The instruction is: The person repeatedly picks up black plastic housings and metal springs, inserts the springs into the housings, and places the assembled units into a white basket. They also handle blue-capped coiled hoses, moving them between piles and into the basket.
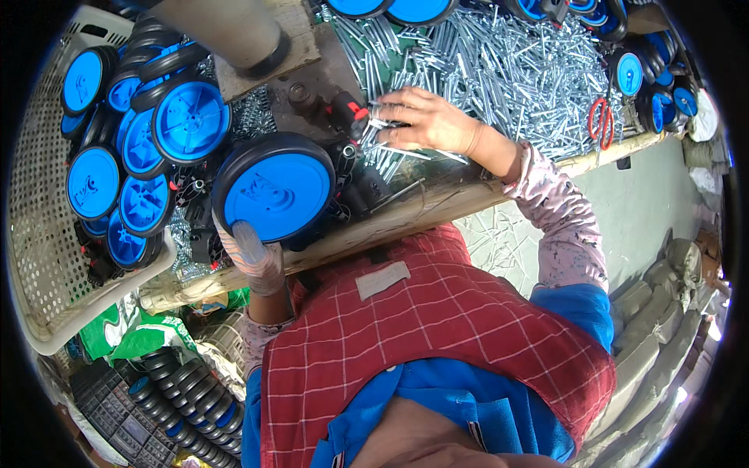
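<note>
A large blue wheel (275, 191) with a black tyre stands tilted at the bench's near edge. My left hand (256, 261), in a pale glove or wrap, grips its lower left rim; part of the fingers is hidden behind the wheel. My right hand (427, 123) lies over loose metal pins (499, 70), fingers stretched to the left and somewhat apart. Its fingertips come close to a black and red plastic part (347, 115). Whether a pin is under the fingers cannot be made out.
To the left, a perforated crate (43, 226) holds several blue wheels (191, 121). A grey machine column (234, 35) rises at the back. Red-handled scissors (601, 123) lie at the heap's right end. Stacked black tyres (187, 398) sit below left; pale sacks (647, 335) lie right.
</note>
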A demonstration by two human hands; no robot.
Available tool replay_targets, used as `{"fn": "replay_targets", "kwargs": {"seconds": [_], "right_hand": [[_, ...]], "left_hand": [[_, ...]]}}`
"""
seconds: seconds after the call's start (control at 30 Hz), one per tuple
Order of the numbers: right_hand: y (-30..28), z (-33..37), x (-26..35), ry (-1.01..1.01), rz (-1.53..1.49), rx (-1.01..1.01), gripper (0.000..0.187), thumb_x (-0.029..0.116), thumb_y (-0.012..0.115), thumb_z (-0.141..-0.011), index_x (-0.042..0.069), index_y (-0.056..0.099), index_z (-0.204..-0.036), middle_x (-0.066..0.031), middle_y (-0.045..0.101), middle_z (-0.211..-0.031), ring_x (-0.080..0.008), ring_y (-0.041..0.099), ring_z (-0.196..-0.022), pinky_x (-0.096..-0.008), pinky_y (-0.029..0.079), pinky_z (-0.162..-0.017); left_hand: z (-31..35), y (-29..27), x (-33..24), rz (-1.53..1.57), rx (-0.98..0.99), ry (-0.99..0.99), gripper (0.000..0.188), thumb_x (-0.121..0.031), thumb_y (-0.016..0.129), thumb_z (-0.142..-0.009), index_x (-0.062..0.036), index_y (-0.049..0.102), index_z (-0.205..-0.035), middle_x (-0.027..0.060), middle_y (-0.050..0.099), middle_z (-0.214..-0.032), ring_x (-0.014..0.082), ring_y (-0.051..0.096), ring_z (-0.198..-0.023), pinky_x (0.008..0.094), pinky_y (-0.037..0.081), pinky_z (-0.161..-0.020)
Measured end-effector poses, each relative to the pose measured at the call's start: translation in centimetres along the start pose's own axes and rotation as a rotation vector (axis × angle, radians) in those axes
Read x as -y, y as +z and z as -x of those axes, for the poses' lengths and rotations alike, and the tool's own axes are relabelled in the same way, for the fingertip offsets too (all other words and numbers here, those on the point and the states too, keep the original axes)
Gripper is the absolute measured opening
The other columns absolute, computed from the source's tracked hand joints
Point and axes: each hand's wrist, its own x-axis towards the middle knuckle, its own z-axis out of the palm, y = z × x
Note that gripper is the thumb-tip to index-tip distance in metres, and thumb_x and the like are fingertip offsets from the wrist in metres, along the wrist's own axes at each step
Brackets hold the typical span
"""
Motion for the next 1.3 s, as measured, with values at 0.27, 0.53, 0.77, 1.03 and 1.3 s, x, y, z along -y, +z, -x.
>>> {"fn": "replay_targets", "kwargs": {"seconds": [0.27, 0.53, 0.77, 1.03, 1.3], "right_hand": [[-4.5, -0.4, 2.5, 0.226, -0.148, 0.052, 0.019, 0.020, 0.076, -0.079, 0.012, 0.077, -0.096, -0.0075, 0.058, -0.133, -0.0314, 0.047, -0.132, -0.0482, 0.040, -0.106], [-7.5, -2.5, 8.3, 0.615, -0.362, -0.313, 0.012, 0.010, 0.074, -0.086, 0.005, 0.074, -0.097, -0.0075, 0.072, -0.094, -0.0206, 0.064, -0.084, -0.0314, 0.051, -0.078], [-7.3, -6.8, 11.7, 0.705, -1.141, -0.705, 0.059, -0.001, 0.062, -0.095, 0.002, 0.032, -0.145, -0.0159, 0.070, -0.105, -0.0231, 0.070, -0.092, -0.0291, 0.058, -0.076], [-6.0, -7.3, 11.4, 0.408, -0.699, -0.345, 0.043, -0.002, 0.058, -0.096, -0.002, 0.044, -0.136, -0.0181, 0.065, -0.114, -0.0301, 0.070, -0.098, -0.0389, 0.058, -0.082], [-13.2, -5.1, 14.3, 0.237, -0.158, 0.205, 0.064, 0.044, 0.071, -0.076, 0.014, 0.062, -0.132, -0.0076, 0.059, -0.137, -0.0256, 0.055, -0.129, -0.0488, 0.044, -0.105]], "left_hand": [[0.0, 0.1, -4.3, 0.267, -0.007, -0.124, 0.064, -0.026, 0.055, -0.096, 0.0032, 0.030, -0.148, 0.0188, 0.047, -0.140, 0.0287, 0.051, -0.126, 0.0423, 0.044, -0.107], [0.2, 4.4, -9.1, 0.620, 0.269, -0.445, 0.053, -0.018, 0.063, -0.093, -0.0012, 0.039, -0.137, 0.0146, 0.054, -0.131, 0.0232, 0.055, -0.120, 0.0383, 0.047, -0.101], [0.4, 6.6, -7.9, 0.516, 0.405, -0.449, 0.051, -0.022, 0.065, -0.092, -0.0032, 0.045, -0.135, 0.0113, 0.055, -0.130, 0.0202, 0.055, -0.120, 0.0362, 0.046, -0.104], [-0.3, 6.1, -8.2, 0.547, 0.526, -0.542, 0.047, -0.019, 0.062, -0.095, -0.0038, 0.045, -0.137, 0.0090, 0.056, -0.128, 0.0194, 0.057, -0.117, 0.0362, 0.048, -0.102], [-0.3, 6.4, -11.2, 0.965, 0.739, -1.036, 0.058, -0.031, 0.058, -0.100, -0.0057, 0.034, -0.147, 0.0143, 0.050, -0.140, 0.0242, 0.052, -0.130, 0.0427, 0.047, -0.108]]}}
